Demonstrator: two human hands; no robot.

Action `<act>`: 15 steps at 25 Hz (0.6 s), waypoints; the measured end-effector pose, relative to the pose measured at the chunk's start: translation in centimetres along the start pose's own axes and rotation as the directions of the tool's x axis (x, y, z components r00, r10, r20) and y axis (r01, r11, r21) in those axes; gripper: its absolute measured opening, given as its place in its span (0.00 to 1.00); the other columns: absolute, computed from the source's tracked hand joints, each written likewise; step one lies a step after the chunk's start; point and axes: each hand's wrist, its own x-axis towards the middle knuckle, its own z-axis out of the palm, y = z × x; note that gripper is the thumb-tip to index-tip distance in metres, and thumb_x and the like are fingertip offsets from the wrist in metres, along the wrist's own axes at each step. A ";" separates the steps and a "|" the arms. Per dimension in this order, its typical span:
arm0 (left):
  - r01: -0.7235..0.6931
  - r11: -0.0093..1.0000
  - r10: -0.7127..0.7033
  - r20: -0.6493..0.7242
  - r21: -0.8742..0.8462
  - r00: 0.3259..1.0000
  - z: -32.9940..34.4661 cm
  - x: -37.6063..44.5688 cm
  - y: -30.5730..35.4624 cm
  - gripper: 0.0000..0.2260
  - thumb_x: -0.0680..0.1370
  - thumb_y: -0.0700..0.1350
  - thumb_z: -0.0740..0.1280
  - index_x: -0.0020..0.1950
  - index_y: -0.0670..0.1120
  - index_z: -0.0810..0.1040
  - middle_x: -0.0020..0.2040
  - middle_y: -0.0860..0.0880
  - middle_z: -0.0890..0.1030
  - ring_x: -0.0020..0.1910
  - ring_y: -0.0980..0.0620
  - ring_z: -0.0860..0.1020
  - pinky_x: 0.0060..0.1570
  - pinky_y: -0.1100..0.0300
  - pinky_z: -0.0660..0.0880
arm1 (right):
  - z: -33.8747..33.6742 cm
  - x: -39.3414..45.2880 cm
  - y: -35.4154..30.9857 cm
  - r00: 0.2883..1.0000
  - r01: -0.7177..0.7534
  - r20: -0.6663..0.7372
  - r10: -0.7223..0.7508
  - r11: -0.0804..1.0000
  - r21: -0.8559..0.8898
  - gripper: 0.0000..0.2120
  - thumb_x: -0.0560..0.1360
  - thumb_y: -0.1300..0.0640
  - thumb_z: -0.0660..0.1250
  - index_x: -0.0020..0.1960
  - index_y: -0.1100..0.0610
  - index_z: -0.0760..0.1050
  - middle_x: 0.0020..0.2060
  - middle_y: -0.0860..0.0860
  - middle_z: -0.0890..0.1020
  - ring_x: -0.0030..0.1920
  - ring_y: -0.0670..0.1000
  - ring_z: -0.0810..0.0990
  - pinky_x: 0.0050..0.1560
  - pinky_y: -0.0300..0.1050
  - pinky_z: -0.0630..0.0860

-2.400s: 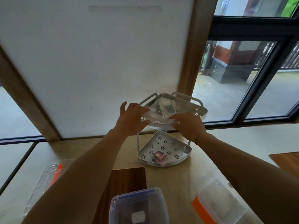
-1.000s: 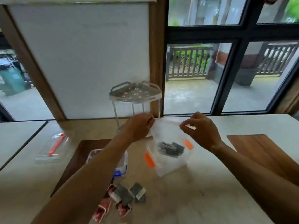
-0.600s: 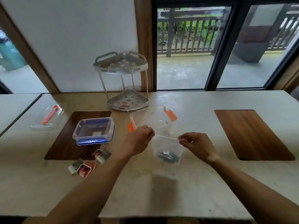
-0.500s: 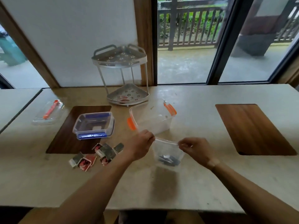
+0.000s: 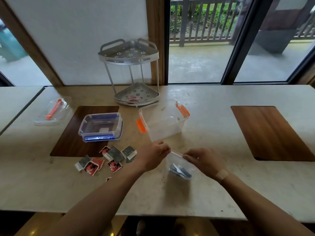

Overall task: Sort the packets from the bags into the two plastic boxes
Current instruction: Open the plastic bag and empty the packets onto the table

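A clear, soft plastic bag (image 5: 179,165) hangs just above the pale stone worktop (image 5: 213,193), its top edge stretched flat between two hands, with a few dark blue-grey packets (image 5: 180,172) slumped at its bottom. The left hand (image 5: 152,157) pinches the left end of the bag's top edge with curled fingers, and the right hand (image 5: 205,161) pinches the right end the same way. Just beyond the hands stands a deep clear box with orange clips (image 5: 163,124), its lid off. To its left, on a dark wooden inlay (image 5: 68,142), sits a shallower clear box with a blue rim (image 5: 101,126). Near that box, a loose scatter of small square sachets (image 5: 105,160), some red, some grey with white edges, lies flat on the worktop, left of the left hand. A clear lid with an orange clip (image 5: 52,111) lies farther left. At the back a two-tier perforated metal corner rack (image 5: 132,72) stands against the wall, something small and reddish on its lower shelf. A second wooden inlay (image 5: 272,133) lies well to the right.
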 end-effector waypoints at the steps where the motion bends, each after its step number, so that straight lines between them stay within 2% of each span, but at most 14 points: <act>1: -0.005 1.000 0.005 0.000 -0.005 1.000 -0.1 0.2 -0.1 0.12 0.82 0.52 0.60 0.57 0.49 0.80 0.52 0.50 0.79 0.46 0.49 0.78 0.45 0.49 0.79 | -0.1 0.3 -0.5 1.000 -0.002 0.025 0.002 1.000 -0.026 0.09 0.76 0.48 0.66 0.52 0.47 0.84 0.45 0.45 0.86 0.43 0.46 0.82 0.42 0.41 0.75; 3: -0.011 1.000 0.011 -0.014 -0.003 1.000 -0.4 0.7 -0.1 0.11 0.81 0.52 0.61 0.57 0.50 0.80 0.52 0.50 0.79 0.46 0.49 0.78 0.45 0.49 0.79 | -0.3 0.7 -1.3 0.998 -0.019 0.067 0.021 1.000 -0.020 0.09 0.76 0.50 0.67 0.50 0.50 0.85 0.43 0.46 0.86 0.40 0.46 0.82 0.41 0.38 0.76; 6: 0.016 0.998 -0.021 -0.097 -0.053 0.995 -0.7 1.8 0.4 0.10 0.81 0.51 0.62 0.58 0.51 0.80 0.52 0.52 0.79 0.46 0.51 0.79 0.45 0.51 0.79 | -0.1 1.1 -1.6 0.991 -0.112 0.084 0.101 0.984 0.139 0.07 0.76 0.53 0.68 0.46 0.53 0.85 0.34 0.45 0.83 0.30 0.42 0.80 0.34 0.35 0.78; 8: 0.121 0.961 -0.170 -0.189 -0.248 0.967 -0.6 1.9 1.3 0.09 0.79 0.49 0.65 0.59 0.52 0.78 0.49 0.53 0.79 0.45 0.54 0.80 0.46 0.56 0.80 | 0.2 1.2 -1.6 0.977 -0.212 0.071 0.200 0.941 0.262 0.05 0.75 0.55 0.70 0.44 0.54 0.84 0.32 0.46 0.83 0.28 0.43 0.80 0.30 0.34 0.78; 9: 0.200 0.906 -0.286 -0.192 -0.374 0.939 -0.4 1.7 1.8 0.07 0.78 0.49 0.67 0.56 0.51 0.77 0.47 0.54 0.80 0.44 0.55 0.80 0.45 0.58 0.80 | 0.4 1.2 -1.5 0.967 -0.255 0.066 0.247 0.911 0.324 0.05 0.74 0.55 0.70 0.44 0.55 0.84 0.33 0.47 0.84 0.29 0.43 0.81 0.30 0.34 0.78; 10: 0.284 0.826 -0.393 -0.135 -0.488 0.910 -0.2 1.4 2.2 0.06 0.78 0.50 0.68 0.51 0.51 0.77 0.44 0.54 0.80 0.43 0.54 0.81 0.44 0.58 0.80 | 0.7 1.2 -1.4 0.959 -0.281 0.061 0.278 0.885 0.372 0.05 0.74 0.55 0.71 0.44 0.55 0.84 0.33 0.48 0.84 0.30 0.45 0.82 0.30 0.35 0.79; 12: 0.453 0.646 -0.496 0.112 -0.615 0.861 0.1 0.7 2.8 0.10 0.77 0.55 0.69 0.45 0.48 0.78 0.40 0.52 0.83 0.41 0.51 0.83 0.41 0.59 0.80 | 1.3 1.2 -1.5 0.953 -0.288 0.035 0.302 0.862 0.416 0.04 0.73 0.55 0.72 0.43 0.55 0.84 0.34 0.49 0.84 0.32 0.46 0.82 0.31 0.37 0.79; 14: 0.548 0.539 -0.455 0.327 -0.640 0.828 0.2 0.4 3.4 0.15 0.77 0.57 0.68 0.48 0.46 0.80 0.42 0.49 0.85 0.41 0.52 0.84 0.38 0.60 0.78 | 1.7 1.3 -1.7 0.955 -0.273 0.004 0.297 0.871 0.409 0.04 0.72 0.54 0.73 0.41 0.54 0.83 0.33 0.49 0.84 0.31 0.46 0.82 0.32 0.38 0.80; 15: 0.556 0.518 -0.434 0.361 -0.650 0.826 0.3 0.5 3.4 0.15 0.77 0.56 0.68 0.50 0.45 0.80 0.43 0.48 0.85 0.41 0.53 0.84 0.39 0.60 0.78 | 2.0 1.5 -1.7 0.958 -0.262 -0.006 0.286 0.886 0.382 0.05 0.72 0.52 0.73 0.40 0.53 0.83 0.32 0.48 0.84 0.31 0.47 0.82 0.33 0.40 0.81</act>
